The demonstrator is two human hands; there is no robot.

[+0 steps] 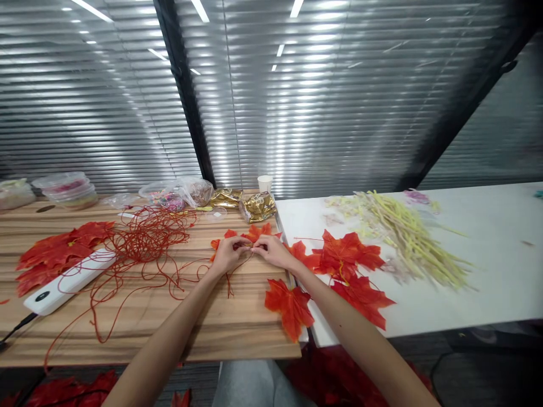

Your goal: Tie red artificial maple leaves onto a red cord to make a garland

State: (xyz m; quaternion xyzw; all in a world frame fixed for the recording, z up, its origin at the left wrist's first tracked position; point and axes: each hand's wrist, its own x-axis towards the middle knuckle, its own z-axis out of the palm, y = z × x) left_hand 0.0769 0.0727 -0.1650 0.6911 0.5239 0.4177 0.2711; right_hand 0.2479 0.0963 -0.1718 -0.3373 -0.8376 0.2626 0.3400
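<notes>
Both hands meet over the right end of the wooden table. My left hand point(230, 253) is closed in a pinch on a thin red cord point(241, 264). Close beside it, my right hand point(271, 250) pinches the same cord, fingertips almost touching the left ones. Just behind the fingers lie orange-red artificial maple leaves point(257, 230), partly hidden by the hands. From there the cord trails left toward a large loose tangle of red cord point(148, 234). Another maple leaf point(289, 308) lies by my right forearm, across the table's edge.
A white power strip point(70, 282) lies left beside stacked red leaves point(63, 249). Plastic tubs point(70, 189), gold foil packets point(258, 207) and a paper cup point(265, 183) line the back. On the white table point(500, 243) are more leaves point(345, 254) and yellow-green strips point(407, 243).
</notes>
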